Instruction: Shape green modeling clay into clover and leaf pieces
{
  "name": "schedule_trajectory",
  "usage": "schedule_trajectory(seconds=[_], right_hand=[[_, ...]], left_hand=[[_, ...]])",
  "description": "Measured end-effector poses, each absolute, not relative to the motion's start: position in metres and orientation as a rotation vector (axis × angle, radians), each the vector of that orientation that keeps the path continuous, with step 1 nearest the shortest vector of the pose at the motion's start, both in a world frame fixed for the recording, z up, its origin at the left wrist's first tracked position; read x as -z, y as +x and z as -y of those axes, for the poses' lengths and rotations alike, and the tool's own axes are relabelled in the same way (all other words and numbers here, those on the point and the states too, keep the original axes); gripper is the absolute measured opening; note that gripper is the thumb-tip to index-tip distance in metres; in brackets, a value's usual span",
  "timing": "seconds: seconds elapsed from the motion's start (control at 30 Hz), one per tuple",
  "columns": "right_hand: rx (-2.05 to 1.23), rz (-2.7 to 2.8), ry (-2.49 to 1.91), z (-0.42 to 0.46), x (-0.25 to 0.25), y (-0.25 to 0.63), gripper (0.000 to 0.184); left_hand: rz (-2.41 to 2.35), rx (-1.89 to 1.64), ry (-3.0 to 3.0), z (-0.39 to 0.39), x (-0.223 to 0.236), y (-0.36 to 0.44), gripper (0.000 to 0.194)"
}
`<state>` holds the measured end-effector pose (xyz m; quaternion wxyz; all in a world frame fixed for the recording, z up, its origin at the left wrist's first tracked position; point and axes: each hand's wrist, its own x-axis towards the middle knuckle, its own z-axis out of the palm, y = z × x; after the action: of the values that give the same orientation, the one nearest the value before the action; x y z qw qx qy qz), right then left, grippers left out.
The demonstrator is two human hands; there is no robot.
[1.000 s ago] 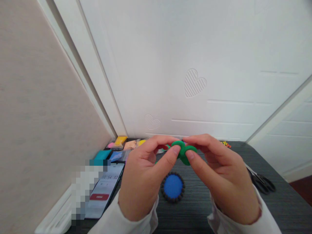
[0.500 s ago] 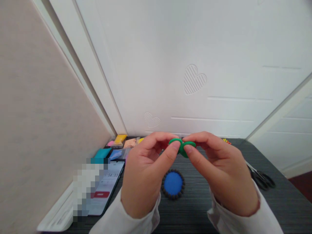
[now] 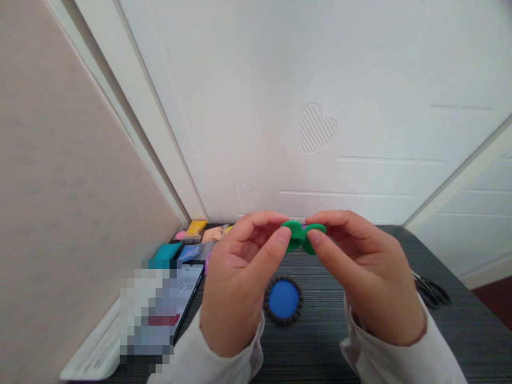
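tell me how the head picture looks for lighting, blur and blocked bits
Head view: soft light, no strong glare on the white panel; head view: blocky pixelation hides part of the phone; head view: the green piece looks fairly clear.

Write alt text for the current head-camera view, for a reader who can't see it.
A person's left hand and right hand together pinch a lobed green piece above a dark table. On it, lower in the picture, sits a dark-rimmed blue disc; a partly pixelated phone and colored packets lie at left, black-handled scissors at right.
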<state>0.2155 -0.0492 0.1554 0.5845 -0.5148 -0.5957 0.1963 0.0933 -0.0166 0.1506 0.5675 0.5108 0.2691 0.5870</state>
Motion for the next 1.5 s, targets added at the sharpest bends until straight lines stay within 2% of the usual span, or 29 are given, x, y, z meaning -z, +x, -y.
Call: schedule_trajectory(seconds=[0.23, 0.37, 0.67, 0.87, 1.03, 1.23, 1.5], right_hand=[[-0.782, 1.181, -0.977, 0.035, -0.151, 0.218, 0.015], [-0.844, 1.151, -0.918, 0.033, -0.149, 0.217, 0.014], [-0.772, 1.309, -1.0, 0.034, -0.15, 0.218, 0.02], [-0.632, 1.41, -1.116, 0.035, -0.146, 0.216, 0.011], [-0.509, 1.564, -1.236, 0.042, -0.153, 0.219, 0.009], [-0.393, 1.631, -1.288, 0.046, -0.16, 0.22, 0.008], [-0.443, 1.623, -1.232, 0.047, -0.157, 0.223, 0.011]], left_hand=[[-0.587, -1.315, 1.165, 0.011, -0.149, 0.095, 0.024], [-0.608, -1.353, 1.219, 0.011, -0.147, 0.097, 0.027], [-0.645, -1.459, 1.182, 0.004, -0.147, 0.095, 0.025], [-0.623, -1.366, 1.258, 0.007, -0.144, 0.094, 0.023], [-0.665, -1.269, 1.351, 0.007, -0.146, 0.089, 0.014], [-0.725, -1.2, 1.448, 0.002, -0.147, 0.084, 0.012], [-0.64, -1.209, 1.346, 0.003, -0.146, 0.085, 0.013]])
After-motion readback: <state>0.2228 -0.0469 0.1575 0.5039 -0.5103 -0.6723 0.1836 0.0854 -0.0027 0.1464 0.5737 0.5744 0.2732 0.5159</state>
